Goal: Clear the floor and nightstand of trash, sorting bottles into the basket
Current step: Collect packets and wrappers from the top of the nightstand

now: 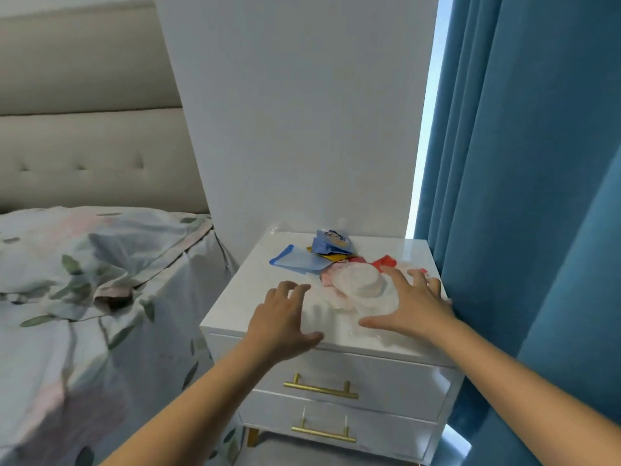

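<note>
Wrappers (327, 252) and what looks like clear crumpled plastic (361, 290) lie on the white nightstand (248, 297), between my hands. My left hand (282, 322) and right hand (411, 306) hover spread wide, holding nothing. Bed (84, 280) left, blue curtain (524, 196) right.

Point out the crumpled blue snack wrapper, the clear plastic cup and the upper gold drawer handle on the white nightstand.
Crumpled blue snack wrapper (331, 242): head view, middle of its printed face.
Clear plastic cup (363, 285): head view, its whitish upturned end.
Upper gold drawer handle (321, 388): head view, middle of the bar.
</note>
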A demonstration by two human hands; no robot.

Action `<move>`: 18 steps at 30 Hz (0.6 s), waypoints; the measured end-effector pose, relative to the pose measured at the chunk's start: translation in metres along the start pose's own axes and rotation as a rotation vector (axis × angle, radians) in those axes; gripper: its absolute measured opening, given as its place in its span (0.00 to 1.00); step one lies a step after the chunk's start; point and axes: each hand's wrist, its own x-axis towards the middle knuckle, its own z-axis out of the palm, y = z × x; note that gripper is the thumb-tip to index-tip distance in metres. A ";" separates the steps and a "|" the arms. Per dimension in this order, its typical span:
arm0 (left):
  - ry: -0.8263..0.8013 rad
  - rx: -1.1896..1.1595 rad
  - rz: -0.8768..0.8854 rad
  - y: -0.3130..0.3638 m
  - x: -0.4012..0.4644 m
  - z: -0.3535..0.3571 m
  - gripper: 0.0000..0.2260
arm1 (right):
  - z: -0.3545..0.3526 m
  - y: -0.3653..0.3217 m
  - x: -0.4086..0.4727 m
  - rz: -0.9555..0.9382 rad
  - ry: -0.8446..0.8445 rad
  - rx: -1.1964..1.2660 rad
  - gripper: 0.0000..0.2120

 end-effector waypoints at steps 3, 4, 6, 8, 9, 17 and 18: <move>-0.056 0.116 0.067 -0.005 0.058 0.011 0.51 | 0.004 -0.006 0.024 -0.035 0.034 -0.056 0.56; -0.079 0.133 0.102 -0.007 0.075 0.014 0.53 | 0.005 -0.008 0.029 -0.041 0.054 -0.076 0.56; -0.157 0.160 0.184 -0.012 0.105 0.015 0.57 | 0.006 -0.010 0.034 -0.048 0.053 -0.123 0.57; -0.253 0.165 0.245 -0.014 0.125 0.015 0.58 | 0.008 -0.012 0.034 -0.059 -0.010 -0.160 0.58; -0.301 0.155 0.262 -0.015 0.136 0.017 0.58 | 0.011 -0.011 0.038 -0.057 -0.050 -0.163 0.59; -0.074 0.334 0.545 -0.030 0.172 0.033 0.35 | 0.011 -0.011 0.052 -0.086 -0.063 -0.227 0.50; -0.020 0.351 0.570 -0.029 0.171 0.033 0.33 | 0.010 -0.012 0.053 -0.100 -0.053 -0.243 0.48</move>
